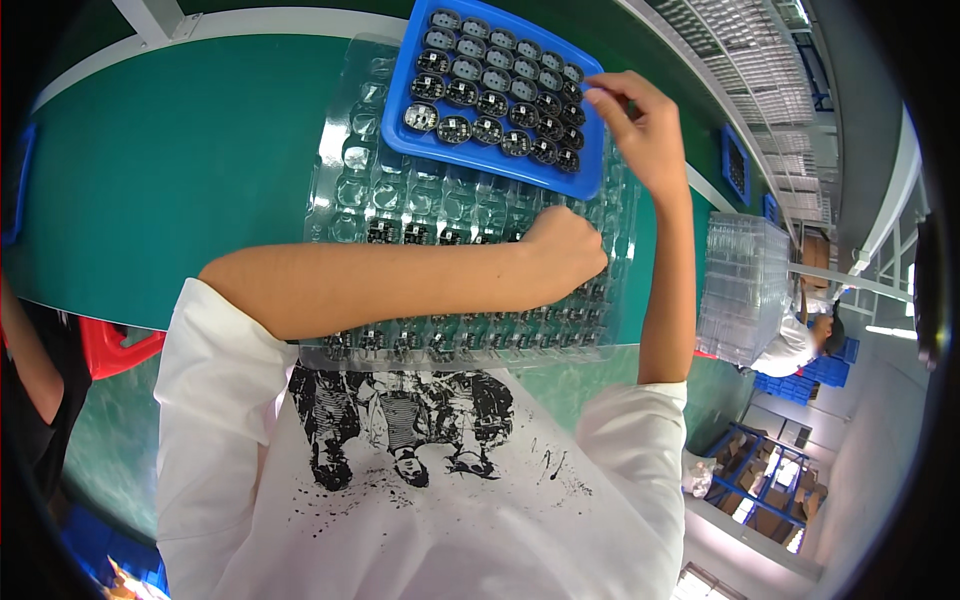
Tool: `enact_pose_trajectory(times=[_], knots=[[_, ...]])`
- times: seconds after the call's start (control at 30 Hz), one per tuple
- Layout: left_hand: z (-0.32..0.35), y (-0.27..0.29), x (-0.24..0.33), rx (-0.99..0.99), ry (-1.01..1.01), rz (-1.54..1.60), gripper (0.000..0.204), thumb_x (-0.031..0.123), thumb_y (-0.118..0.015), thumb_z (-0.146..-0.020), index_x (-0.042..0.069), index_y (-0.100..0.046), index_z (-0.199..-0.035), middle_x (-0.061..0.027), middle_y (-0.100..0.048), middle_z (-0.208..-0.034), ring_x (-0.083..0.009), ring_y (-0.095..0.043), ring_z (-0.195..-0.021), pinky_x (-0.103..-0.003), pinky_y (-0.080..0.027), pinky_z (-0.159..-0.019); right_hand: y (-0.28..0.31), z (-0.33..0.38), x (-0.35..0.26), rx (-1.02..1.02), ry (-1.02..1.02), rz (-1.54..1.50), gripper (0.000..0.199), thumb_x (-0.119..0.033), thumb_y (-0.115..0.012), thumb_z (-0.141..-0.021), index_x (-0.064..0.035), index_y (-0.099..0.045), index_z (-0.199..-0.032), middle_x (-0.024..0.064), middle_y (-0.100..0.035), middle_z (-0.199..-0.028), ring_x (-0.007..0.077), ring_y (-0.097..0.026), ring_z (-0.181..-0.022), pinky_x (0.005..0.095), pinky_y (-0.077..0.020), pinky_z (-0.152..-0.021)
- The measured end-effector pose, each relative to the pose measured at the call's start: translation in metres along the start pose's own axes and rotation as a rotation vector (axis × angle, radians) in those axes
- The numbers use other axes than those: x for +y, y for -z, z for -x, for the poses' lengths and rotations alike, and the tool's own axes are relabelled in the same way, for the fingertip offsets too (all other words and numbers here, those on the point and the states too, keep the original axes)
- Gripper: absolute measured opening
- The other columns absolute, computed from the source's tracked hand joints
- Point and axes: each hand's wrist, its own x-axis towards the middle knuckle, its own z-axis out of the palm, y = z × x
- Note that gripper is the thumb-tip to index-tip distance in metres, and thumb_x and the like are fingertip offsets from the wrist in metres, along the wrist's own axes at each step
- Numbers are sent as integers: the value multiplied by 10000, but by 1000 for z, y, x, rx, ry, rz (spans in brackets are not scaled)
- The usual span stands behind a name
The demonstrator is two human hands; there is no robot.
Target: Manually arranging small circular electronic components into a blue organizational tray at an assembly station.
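Note:
A blue tray [560, 178] with several small round black parts [455, 128] in its pockets lies on the far end of a clear plastic blister tray [350, 150]. My right hand [645, 130] reaches to the blue tray's right edge, thumb and forefinger pinched on a small round part there. My left hand [562, 258] crosses in front of me and rests as a closed fist on the clear tray's right side. Whatever is inside the fist is hidden. The near rows of the clear tray hold several dark parts [470, 335].
The trays lie on a green table [180, 170] with a white far edge. A tall stack of clear trays [745, 285] stands at the right, with another person [800, 345] beyond it. A red stool [115, 348] and someone's arm are at the left.

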Motion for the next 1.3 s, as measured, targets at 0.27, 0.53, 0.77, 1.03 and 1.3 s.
enact_pose_trajectory(times=[0.27,0.53,0.77,1.03,1.3], knots=[[-1,-5,1,51,-21,47,84,72,-722,-574,60,-689,-651,-108,-667,-706,-227,-666,-725,-335,-519,-514,-11,0,17,-2,-86,286,144,-117,-742,-793,-20,-705,-893,77,-635,-778,168,-578,-679,295,-474,-630],[3,3,1,20,-21,17,103,70,-722,-572,60,-693,-670,-107,-668,-728,-222,-671,-726,-331,-524,-524,-16,-7,17,-4,134,493,58,-66,-678,-787,-43,-701,-835,65,-634,-828,266,-618,-750,380,-498,-652],[4,6,-4,20,-104,-46,102,75,-712,-582,51,-689,-678,-116,-652,-731,-229,-671,-692,-330,-516,-503,-21,-11,16,-41,247,709,33,-48,-664,-758,-58,-686,-781,61,-606,-817,266,-624,-828,405,-520,-659],[6,-2,-6,154,-138,-175,147,72,-691,-568,7,-638,-689,-110,-593,-689,-212,-642,-591,-303,-485,-458,-9,0,27,-59,-54,139,162,-151,-699,-840,-10,-708,-920,87,-660,-816,210,-619,-699,325,-482,-634],[21,100,-22,209,-31,-141,86,85,-648,-738,26,-628,-796,-119,-594,-729,-269,-647,-668,-387,-521,-574,-6,40,88,330,-192,-133,189,-148,-627,-912,15,-702,-969,36,-651,-784,94,-573,-716,244,-447,-634]])
